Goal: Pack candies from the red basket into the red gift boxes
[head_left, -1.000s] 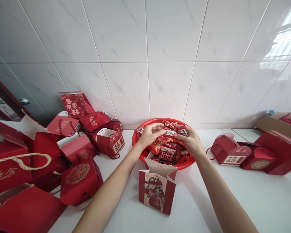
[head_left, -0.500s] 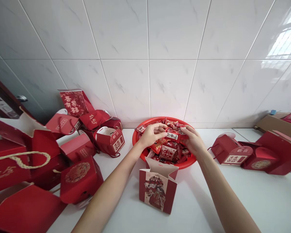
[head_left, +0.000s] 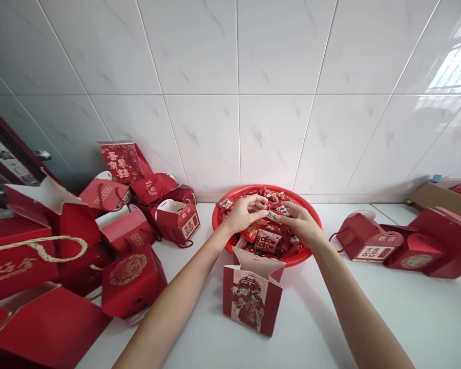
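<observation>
A red plastic basket (head_left: 315, 220) full of red wrapped candies (head_left: 268, 240) stands against the tiled wall. Over it, my left hand (head_left: 248, 212) has its fingers closed on one end of a small red-and-white packet (head_left: 275, 216). My right hand (head_left: 301, 224) grips the same packet from the other side, partly covering it. Just in front of the basket, an open red paper box (head_left: 252, 297) with a printed couple stands upright on the white tabletop; neither hand touches it.
Many red gift boxes (head_left: 126, 225) crowd the left side, one with a rope handle (head_left: 67, 246). More red boxes (head_left: 369, 238) stand at the right. Behind them a brown carton (head_left: 432, 196) sits near the wall.
My hands have drawn slightly closer together around the packet, and more of it is now covered. The whole view has shifted a little, moving the scene to the right.
</observation>
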### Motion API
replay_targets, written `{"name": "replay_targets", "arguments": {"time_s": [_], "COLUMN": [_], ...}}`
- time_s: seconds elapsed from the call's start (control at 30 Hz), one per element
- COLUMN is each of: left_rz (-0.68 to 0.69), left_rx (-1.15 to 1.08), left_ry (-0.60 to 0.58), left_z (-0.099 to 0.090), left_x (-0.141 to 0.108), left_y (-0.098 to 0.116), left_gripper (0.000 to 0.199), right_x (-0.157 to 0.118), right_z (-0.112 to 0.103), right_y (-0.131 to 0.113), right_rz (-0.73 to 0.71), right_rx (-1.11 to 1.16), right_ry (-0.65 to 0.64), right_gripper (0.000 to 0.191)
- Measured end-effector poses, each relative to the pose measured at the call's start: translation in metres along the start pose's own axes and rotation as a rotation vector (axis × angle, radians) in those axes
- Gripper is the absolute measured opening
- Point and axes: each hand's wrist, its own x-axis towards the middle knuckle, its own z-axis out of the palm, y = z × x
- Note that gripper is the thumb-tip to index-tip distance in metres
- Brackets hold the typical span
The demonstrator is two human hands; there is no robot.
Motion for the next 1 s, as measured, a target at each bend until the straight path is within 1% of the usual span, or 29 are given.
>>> {"name": "replay_targets", "arguments": {"time_s": [0.1,0.2,0.27,0.3,0.37,0.43,0.5,0.57,0.63,0.7,0.77,0.87,0.93,1.0], "left_rz": [-0.011,-0.033,-0.056,-0.075,-0.113,-0.145,-0.154,-0.153,-0.157,-0.164,-0.151,-0.114,-0.108,-0.113], "left_rx": [-0.021,0.006,0.049,0.072,0.112,0.186,0.351,0.520,0.608,0.612,0.547,0.430,0.407,0.402], "left_ry": [0.172,0.311,0.325,0.294,0.191,0.067,-0.038,-0.097,-0.119,-0.122,-0.065,0.112,0.203,0.264], "left_z": [-0.008,-0.030,-0.047,-0.055,-0.065,-0.066,-0.061,-0.051,-0.041,-0.034,-0.032,-0.036,-0.042,-0.048], "left_x": [0.007,0.012,0.011,0.008,0.001,-0.006,-0.012,-0.014,-0.014,-0.014,-0.012,-0.004,0.006,0.019], "left_y": [-0.004,-0.006,-0.003,-0.001,0.005,0.012,0.017,0.019,0.019,0.016,0.012,0.001,-0.006,-0.013], "left_gripper": [0.032,0.034,0.032,0.032,0.031,0.033,0.037,0.040,0.044,0.047,0.046,0.042,0.040,0.038], "right_x": [0.002,0.004,0.005,0.005,0.005,0.004,0.004,0.004,0.004,0.005,0.005,0.004,0.003,0.002], "right_z": [-0.001,-0.003,-0.003,-0.003,-0.002,-0.002,-0.002,-0.002,-0.002,-0.002,-0.001,0.000,0.001,0.001], "right_y": [0.000,-0.002,-0.003,-0.003,-0.004,-0.005,-0.005,-0.005,-0.005,-0.005,-0.006,-0.008,-0.009,-0.010], "right_rz": [-0.072,-0.087,-0.067,-0.056,-0.039,-0.028,-0.022,-0.026,-0.038,-0.045,-0.050,-0.058,-0.058,-0.060], "right_rx": [0.062,0.154,0.190,0.200,0.218,0.229,0.231,0.224,0.219,0.217,0.220,0.227,0.230,0.225], "right_ry": [-0.023,0.061,0.106,0.113,0.110,0.113,0.120,0.130,0.157,0.189,0.224,0.258,0.268,0.266], "right_gripper": [0.042,0.041,0.042,0.043,0.041,0.039,0.037,0.036,0.034,0.034,0.034,0.036,0.037,0.037]}}
